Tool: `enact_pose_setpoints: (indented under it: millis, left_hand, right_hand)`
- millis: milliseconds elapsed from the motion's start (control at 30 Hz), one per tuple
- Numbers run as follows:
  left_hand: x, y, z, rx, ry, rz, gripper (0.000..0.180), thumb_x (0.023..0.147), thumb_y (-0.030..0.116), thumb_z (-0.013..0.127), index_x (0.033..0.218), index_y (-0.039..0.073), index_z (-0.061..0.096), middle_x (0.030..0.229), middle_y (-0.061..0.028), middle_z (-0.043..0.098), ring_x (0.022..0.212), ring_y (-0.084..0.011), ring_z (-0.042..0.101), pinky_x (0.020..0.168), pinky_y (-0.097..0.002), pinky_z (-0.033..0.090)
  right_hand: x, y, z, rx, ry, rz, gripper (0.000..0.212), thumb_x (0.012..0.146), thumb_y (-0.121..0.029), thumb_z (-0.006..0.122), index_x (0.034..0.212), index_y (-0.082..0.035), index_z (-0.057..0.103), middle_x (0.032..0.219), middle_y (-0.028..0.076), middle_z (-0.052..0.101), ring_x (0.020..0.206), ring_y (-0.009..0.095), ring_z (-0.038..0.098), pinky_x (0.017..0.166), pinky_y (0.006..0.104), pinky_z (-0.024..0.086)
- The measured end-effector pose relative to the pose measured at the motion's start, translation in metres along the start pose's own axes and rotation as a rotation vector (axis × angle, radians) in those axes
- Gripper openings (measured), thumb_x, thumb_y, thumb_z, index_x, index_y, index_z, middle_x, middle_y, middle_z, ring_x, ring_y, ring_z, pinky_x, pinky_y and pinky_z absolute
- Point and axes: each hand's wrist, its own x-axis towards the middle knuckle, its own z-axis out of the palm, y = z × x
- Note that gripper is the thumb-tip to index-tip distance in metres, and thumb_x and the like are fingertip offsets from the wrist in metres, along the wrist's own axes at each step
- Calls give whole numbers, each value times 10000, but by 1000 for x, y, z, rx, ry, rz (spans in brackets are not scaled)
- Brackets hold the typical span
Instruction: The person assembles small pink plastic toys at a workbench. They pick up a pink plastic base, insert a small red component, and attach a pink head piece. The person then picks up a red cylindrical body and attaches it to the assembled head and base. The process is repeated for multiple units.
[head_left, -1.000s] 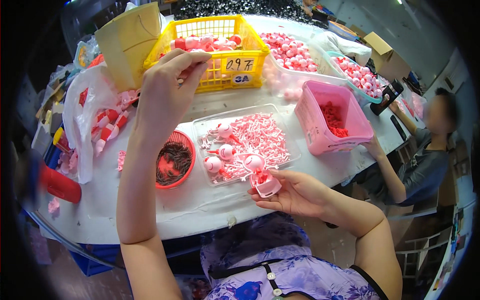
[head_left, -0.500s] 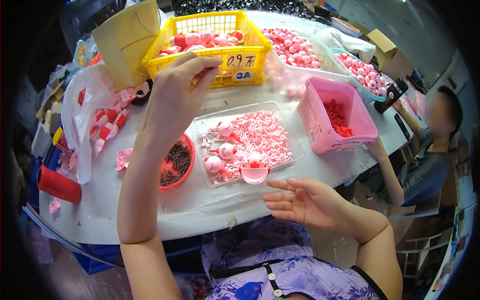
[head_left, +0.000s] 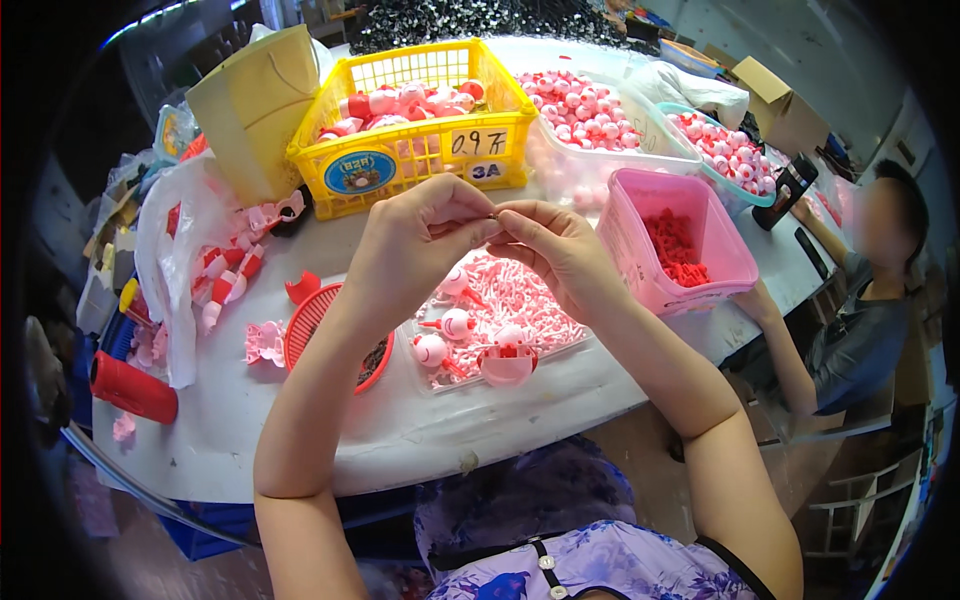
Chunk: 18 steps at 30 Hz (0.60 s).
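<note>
My left hand (head_left: 420, 235) and my right hand (head_left: 562, 255) meet fingertip to fingertip above the table. Both are closed in a pinch around a tiny dark piece (head_left: 493, 216), too small to name. Below them lies a clear plastic tray (head_left: 432, 388) full of small pale pink parts (head_left: 535, 305). Several pink-and-white balls with drawn smiles, such as one ball (head_left: 458, 323), rest in it on the left. At its front edge sits a ball with a pink scoop-shaped piece (head_left: 507, 368). A red basket (head_left: 298, 335) of dark small pieces is partly hidden by my left forearm.
A yellow crate (head_left: 410, 145) of red-and-white parts stands behind my hands. A pink bin (head_left: 635, 235) with red pieces is right, near tubs of balls (head_left: 585, 110). A red cylinder (head_left: 135, 388) lies left. Another person (head_left: 850, 330) sits at the right.
My left hand has come down and right from before the yellow crate. My right hand has risen from the table's front edge to meet it, its open fingers now pinched.
</note>
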Motion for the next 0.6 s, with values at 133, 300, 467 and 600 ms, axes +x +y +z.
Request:
enact_pose_setpoints:
  millis: [133, 300, 467, 600]
  left_hand:
    - [4, -12, 3, 0, 19, -7, 120, 849, 30, 653, 931, -45, 609, 864, -106, 690, 832, -118, 658, 747, -249, 534]
    - [4, -18, 7, 138, -38, -80, 105, 845, 18, 664, 912, -40, 609, 866, -81, 682, 838, -109, 647, 767, -235, 529]
    - [3, -16, 11, 276, -70, -102, 122, 822, 41, 693, 909, -34, 652, 843, -80, 686, 799, -103, 649, 747, -242, 523]
    - [2, -18, 14, 343, -90, -108, 128, 830, 35, 681, 930, -41, 656, 842, -84, 686, 793, -114, 654, 753, -243, 525]
  right_hand:
    - [11, 11, -13, -12, 9, -40, 201, 888, -177, 651, 991, -4, 658, 938, 87, 680, 871, 136, 651, 813, 265, 526]
    - [9, 25, -25, -46, 27, -100, 165, 885, -143, 652, 980, -8, 659, 905, 74, 677, 839, 118, 638, 776, 248, 516]
    - [0, 22, -29, -313, 64, -127, 183, 880, -146, 660, 950, 23, 649, 861, 70, 671, 820, 87, 617, 747, 228, 501]
    - [1, 26, -32, -321, 46, -176, 163, 861, -122, 678, 920, 26, 645, 854, 74, 673, 796, 88, 625, 715, 219, 510]
